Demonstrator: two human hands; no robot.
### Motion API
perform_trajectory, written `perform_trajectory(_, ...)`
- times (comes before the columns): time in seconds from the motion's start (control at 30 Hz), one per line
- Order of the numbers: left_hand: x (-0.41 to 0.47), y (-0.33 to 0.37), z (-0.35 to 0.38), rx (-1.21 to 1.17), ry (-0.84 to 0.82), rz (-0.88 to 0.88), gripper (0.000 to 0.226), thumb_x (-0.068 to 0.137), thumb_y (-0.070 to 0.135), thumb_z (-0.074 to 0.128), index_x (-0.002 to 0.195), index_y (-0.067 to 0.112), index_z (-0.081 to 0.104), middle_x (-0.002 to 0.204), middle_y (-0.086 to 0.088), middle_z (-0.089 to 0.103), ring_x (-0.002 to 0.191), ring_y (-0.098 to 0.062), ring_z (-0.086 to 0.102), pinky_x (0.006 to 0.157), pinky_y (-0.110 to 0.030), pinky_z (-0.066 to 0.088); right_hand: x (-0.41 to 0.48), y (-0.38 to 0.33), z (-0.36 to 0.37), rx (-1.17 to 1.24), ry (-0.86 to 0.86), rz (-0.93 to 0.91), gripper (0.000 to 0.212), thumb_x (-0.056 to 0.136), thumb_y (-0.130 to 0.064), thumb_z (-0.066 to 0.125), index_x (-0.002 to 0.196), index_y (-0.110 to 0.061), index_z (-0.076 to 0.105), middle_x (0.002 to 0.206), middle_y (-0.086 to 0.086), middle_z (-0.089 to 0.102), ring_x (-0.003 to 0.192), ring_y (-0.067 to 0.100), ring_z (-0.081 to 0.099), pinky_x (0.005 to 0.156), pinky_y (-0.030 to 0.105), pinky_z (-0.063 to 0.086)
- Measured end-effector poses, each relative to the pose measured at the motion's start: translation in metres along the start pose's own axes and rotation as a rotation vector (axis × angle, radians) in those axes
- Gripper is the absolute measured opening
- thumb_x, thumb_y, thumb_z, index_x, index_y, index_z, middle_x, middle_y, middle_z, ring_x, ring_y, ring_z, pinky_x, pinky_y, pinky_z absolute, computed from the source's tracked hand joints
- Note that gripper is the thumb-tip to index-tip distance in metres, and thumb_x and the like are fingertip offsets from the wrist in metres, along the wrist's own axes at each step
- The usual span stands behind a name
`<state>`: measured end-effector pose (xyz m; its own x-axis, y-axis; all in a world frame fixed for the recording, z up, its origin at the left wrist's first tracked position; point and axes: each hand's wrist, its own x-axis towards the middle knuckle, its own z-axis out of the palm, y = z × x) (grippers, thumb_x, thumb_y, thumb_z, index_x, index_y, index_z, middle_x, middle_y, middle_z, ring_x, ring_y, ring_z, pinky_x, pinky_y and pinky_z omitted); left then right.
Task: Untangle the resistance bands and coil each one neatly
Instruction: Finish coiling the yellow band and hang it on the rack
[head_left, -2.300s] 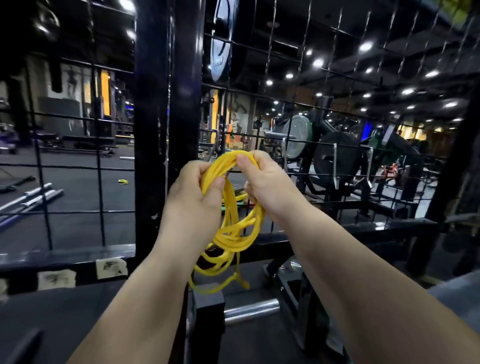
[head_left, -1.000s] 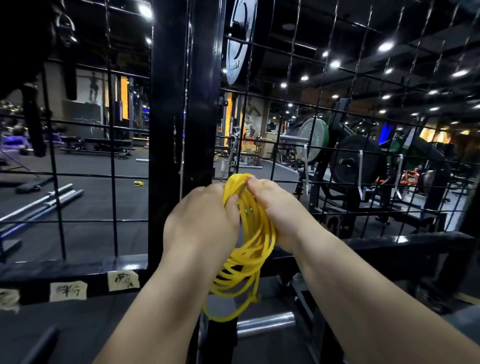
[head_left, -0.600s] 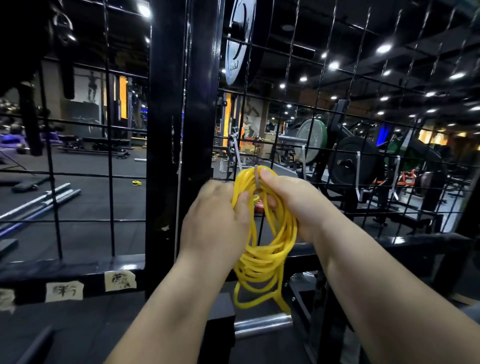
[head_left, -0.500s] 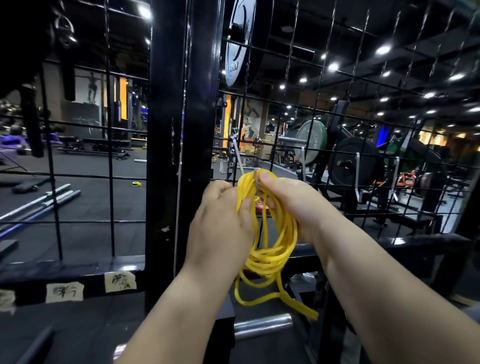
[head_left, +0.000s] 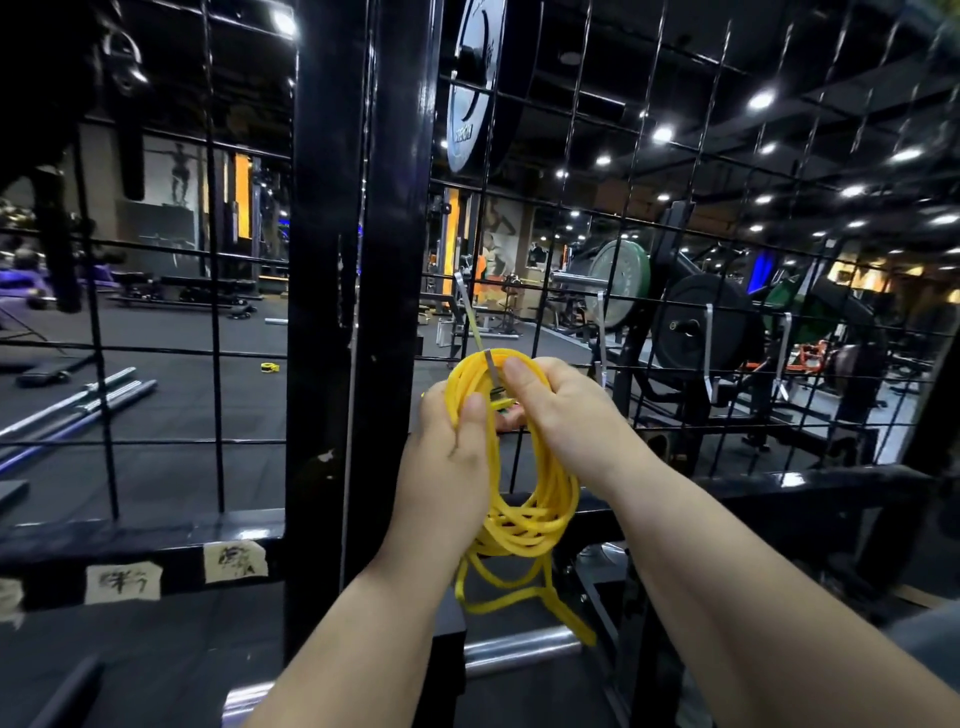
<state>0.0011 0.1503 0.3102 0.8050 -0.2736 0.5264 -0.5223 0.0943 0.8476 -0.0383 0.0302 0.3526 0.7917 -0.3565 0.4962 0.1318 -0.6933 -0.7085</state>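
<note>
Both hands work right at the hook (head_left: 492, 372). The left hand (head_left: 449, 467) grips the yellow band (head_left: 524, 527) just below the hook, thumb clamped over the strands. The right hand (head_left: 561, 415) pinches the coil's top beside the hook. The coil hangs under the hook, with a loose tail (head_left: 574, 623) dangling lowest. The danger is a slackening grip before the loops seat properly. Then the springy coil could burst open and that tail could snag the loops again.

1. Yellow resistance band (head_left: 524, 512): smooth rubber, slight sheen.
2. Upright post (head_left: 358, 260) & wire grid (head_left: 216, 441): blk painted metal, glossy.
3. Low bar (head_left: 519, 649): polished chrome.
4. Stuck-on labels (head_left: 122, 582): matt, torn paper tape.
</note>
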Motion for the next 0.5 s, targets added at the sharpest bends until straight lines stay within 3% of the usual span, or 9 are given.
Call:
perform_trajectory(0.1, 0.000, -0.007, 0.002, -0.209, -0.010, -0.111, 0.021, 0.099, 0.044, 0.040, 0.099, 0.032, 0.057, 0.086, 0.004, 0.073, 0.081, -0.013, 0.070, 0.079, -0.038, 0.056, -0.007, 0.002, 0.007, 0.218, -0.049, 0.026, 0.030, 0.094, -0.050, 0.051, 0.098, -0.020, 0.050, 0.071, 0.003, 0.066, 0.055, 0.019, 0.063, 0.059, 0.033, 0.051)
perform_trajectory(0.2, -0.009, -0.011, 0.002, -0.289, -0.026, -0.133, 0.017, 0.098, 0.041, 0.045, 0.095, 0.029, 0.056, 0.085, -0.001, 0.073, 0.078, -0.014, 0.071, 0.074, -0.036, 0.058, -0.013, 0.009, 0.012, 0.353, -0.089, 0.091, 0.046, 0.081, -0.060, 0.055, 0.106, -0.024, 0.041, 0.066, 0.004, 0.065, 0.055, 0.021, 0.062, 0.057, 0.034, 0.051)
perform_trajectory(0.3, -0.021, -0.021, 0.001, -0.119, -0.027, -0.056, 0.015, 0.097, 0.035, 0.048, 0.090, 0.023, 0.054, 0.079, 0.002, 0.069, 0.068, -0.003, 0.065, 0.060, -0.015, 0.050, -0.019, 0.016, 0.018, 0.371, -0.145, 0.053, 0.053, 0.081, -0.060, 0.052, 0.105, -0.013, 0.053, 0.062, 0.002, 0.059, 0.056, 0.017, 0.058, 0.058, 0.032, 0.049)
perform_trajectory(0.37, -0.027, -0.025, -0.002, -0.008, 0.007, -0.001, 0.013, 0.096, 0.033, 0.050, 0.089, 0.022, 0.053, 0.074, 0.005, 0.066, 0.062, -0.003, 0.061, 0.051, -0.014, 0.044, -0.025, 0.017, 0.024, 0.406, -0.158, 0.032, 0.050, 0.081, -0.058, 0.051, 0.095, -0.010, 0.056, 0.058, 0.000, 0.055, 0.052, 0.015, 0.054, 0.054, 0.028, 0.047)
perform_trajectory(0.5, -0.033, -0.022, -0.014, 0.012, 0.018, 0.008, 0.013, 0.087, 0.040, 0.057, 0.088, 0.027, 0.057, 0.072, 0.007, 0.067, 0.063, -0.003, 0.062, 0.051, -0.014, 0.043, -0.034, 0.011, 0.029, 0.704, -0.226, 0.163, 0.046, 0.078, -0.055, 0.051, 0.090, -0.011, 0.054, 0.052, -0.001, 0.047, 0.041, 0.009, 0.044, 0.041, 0.021, 0.041)
